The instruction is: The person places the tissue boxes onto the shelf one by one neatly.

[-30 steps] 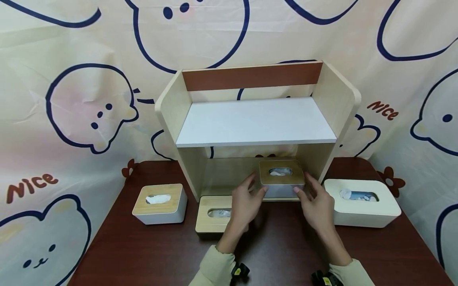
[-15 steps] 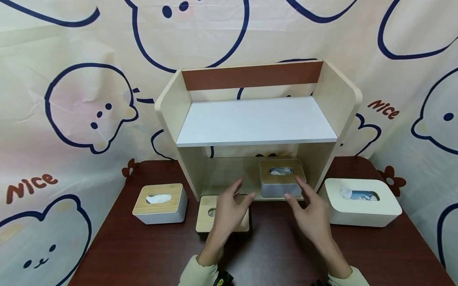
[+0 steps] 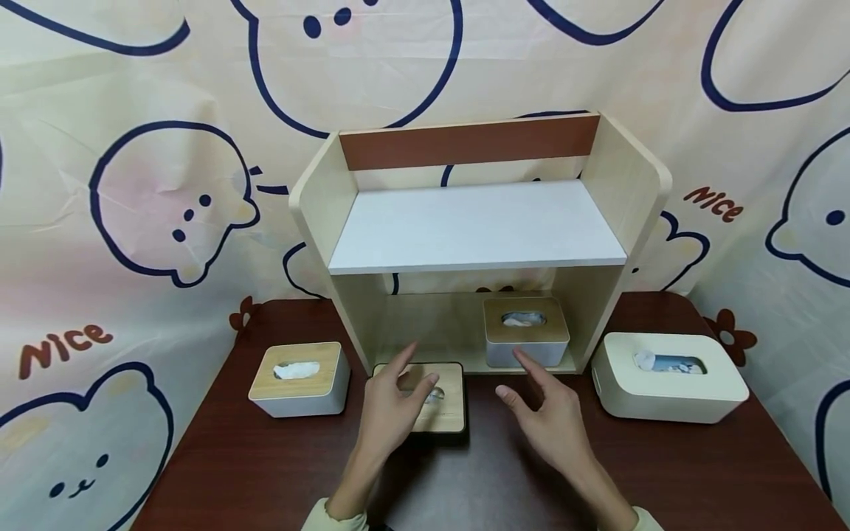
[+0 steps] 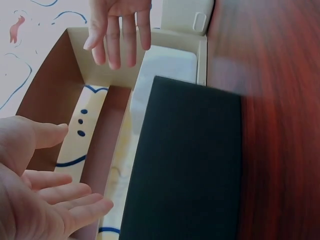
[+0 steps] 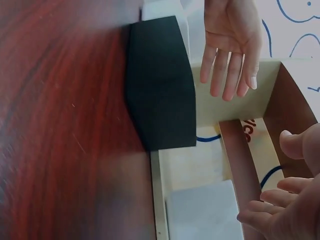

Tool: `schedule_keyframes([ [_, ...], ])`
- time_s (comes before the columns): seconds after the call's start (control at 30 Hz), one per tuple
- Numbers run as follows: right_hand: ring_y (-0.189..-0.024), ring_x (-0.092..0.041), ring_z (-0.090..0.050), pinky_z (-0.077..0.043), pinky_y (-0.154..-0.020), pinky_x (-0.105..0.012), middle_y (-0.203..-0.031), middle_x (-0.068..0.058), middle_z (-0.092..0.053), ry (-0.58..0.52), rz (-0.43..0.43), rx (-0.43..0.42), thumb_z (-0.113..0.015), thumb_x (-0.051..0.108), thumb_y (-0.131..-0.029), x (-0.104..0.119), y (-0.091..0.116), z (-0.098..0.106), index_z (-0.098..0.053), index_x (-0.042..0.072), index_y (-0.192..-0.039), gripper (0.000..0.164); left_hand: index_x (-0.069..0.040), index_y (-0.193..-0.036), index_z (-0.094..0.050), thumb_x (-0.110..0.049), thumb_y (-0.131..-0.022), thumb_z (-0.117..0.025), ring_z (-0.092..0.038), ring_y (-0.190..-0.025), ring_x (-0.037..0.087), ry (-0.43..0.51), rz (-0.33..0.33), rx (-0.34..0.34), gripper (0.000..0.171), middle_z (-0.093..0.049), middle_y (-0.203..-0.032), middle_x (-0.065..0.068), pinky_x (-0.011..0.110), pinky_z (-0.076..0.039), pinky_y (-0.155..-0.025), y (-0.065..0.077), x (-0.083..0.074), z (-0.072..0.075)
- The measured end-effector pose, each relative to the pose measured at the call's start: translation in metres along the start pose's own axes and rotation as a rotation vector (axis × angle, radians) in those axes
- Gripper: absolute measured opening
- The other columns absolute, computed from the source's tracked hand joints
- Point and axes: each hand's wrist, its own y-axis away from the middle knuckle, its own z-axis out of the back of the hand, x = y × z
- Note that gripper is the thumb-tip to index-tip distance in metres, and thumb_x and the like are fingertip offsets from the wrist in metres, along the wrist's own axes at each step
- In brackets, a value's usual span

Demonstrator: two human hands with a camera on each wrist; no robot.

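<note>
My left hand point(image 3: 392, 405) hovers over the left part of a black tissue box with a light wooden lid point(image 3: 446, 413), its fingers apart and holding nothing. That box stands on the table in front of the shelf; in the left wrist view its black side point(image 4: 185, 160) faces the camera. My right hand point(image 3: 547, 420) is in the air with fingers spread, also holding nothing. Just beyond it, a white tissue box with a wooden lid point(image 3: 524, 352) sits at the right end of the shelf's lower level.
The two-level shelf unit point(image 3: 478, 228) stands at the back of the dark red table point(image 3: 478, 487). Another white tissue box with a wooden lid point(image 3: 305, 402) is left of it. A larger all-white tissue box point(image 3: 671, 398) is to its right.
Both hands have released the white tissue box on the lower shelf and drawn back toward the front. The left hand has also moved left, over the black tissue box.
</note>
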Motion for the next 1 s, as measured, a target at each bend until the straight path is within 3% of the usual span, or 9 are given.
schedule_keyframes([
  [0.1, -0.138, -0.032, -0.064, -0.056, -0.109, -0.054, -0.15, -0.011, -0.066, -0.018, -0.003, 0.035, -0.087, 0.021, -0.091, 0.001, 0.003, -0.005, -0.062, 0.008, -0.152, 0.066, -0.008, -0.153, -0.059, -0.021, -0.096, -0.083, -0.072, -0.123, 0.042, -0.014, 0.013, 0.0, 0.063, -0.063, -0.153, 0.019, 0.054, -0.063, -0.1, 0.005, 0.006, 0.008],
  [0.17, -0.137, -0.034, -0.065, -0.055, -0.109, -0.058, -0.151, -0.013, -0.066, -0.034, -0.007, 0.054, -0.087, 0.021, -0.092, 0.001, 0.004, -0.008, -0.061, 0.006, -0.152, 0.067, -0.007, -0.154, -0.059, -0.021, -0.096, -0.083, -0.071, -0.126, 0.042, -0.023, 0.019, -0.001, 0.064, -0.062, -0.153, 0.019, 0.053, -0.062, -0.101, 0.007, 0.01, 0.013],
  [0.37, -0.139, -0.036, -0.062, -0.054, -0.112, -0.056, -0.155, -0.016, -0.061, -0.087, -0.037, 0.123, -0.087, 0.024, -0.093, 0.002, 0.007, -0.019, -0.058, 0.003, -0.154, 0.071, -0.005, -0.154, -0.058, -0.019, -0.096, -0.083, -0.063, -0.139, 0.039, -0.051, 0.025, -0.035, 0.064, -0.061, -0.155, 0.018, 0.051, -0.057, -0.11, 0.015, 0.023, 0.024],
  [0.6, -0.149, -0.037, -0.052, -0.053, -0.114, -0.052, -0.163, -0.016, -0.052, -0.146, -0.102, 0.25, -0.087, 0.029, -0.093, 0.001, 0.012, -0.032, -0.049, 0.005, -0.16, 0.081, -0.007, -0.154, -0.059, -0.024, -0.096, -0.084, -0.067, -0.132, 0.044, -0.099, 0.056, -0.066, 0.065, -0.063, -0.152, 0.018, 0.058, -0.058, -0.107, 0.027, 0.035, 0.032],
  [0.8, -0.151, -0.036, -0.051, -0.047, -0.12, -0.056, -0.165, -0.014, -0.051, -0.101, -0.128, 0.298, -0.086, 0.038, -0.092, 0.003, 0.018, -0.041, -0.047, 0.007, -0.162, 0.086, -0.006, -0.157, -0.054, -0.03, -0.095, -0.085, -0.06, -0.142, 0.041, -0.144, 0.071, -0.055, 0.074, -0.058, -0.159, 0.017, 0.06, -0.053, -0.113, 0.032, 0.039, 0.039],
  [1.0, -0.15, -0.037, -0.051, -0.046, -0.121, -0.056, -0.164, -0.016, -0.051, -0.106, -0.128, 0.318, -0.09, 0.036, -0.089, 0.003, 0.022, -0.049, -0.047, 0.004, -0.161, 0.09, -0.001, -0.162, -0.044, -0.033, -0.096, -0.083, -0.049, -0.151, 0.041, -0.171, 0.083, -0.005, 0.084, -0.048, -0.166, 0.02, 0.061, -0.048, -0.118, 0.037, 0.043, 0.046],
])
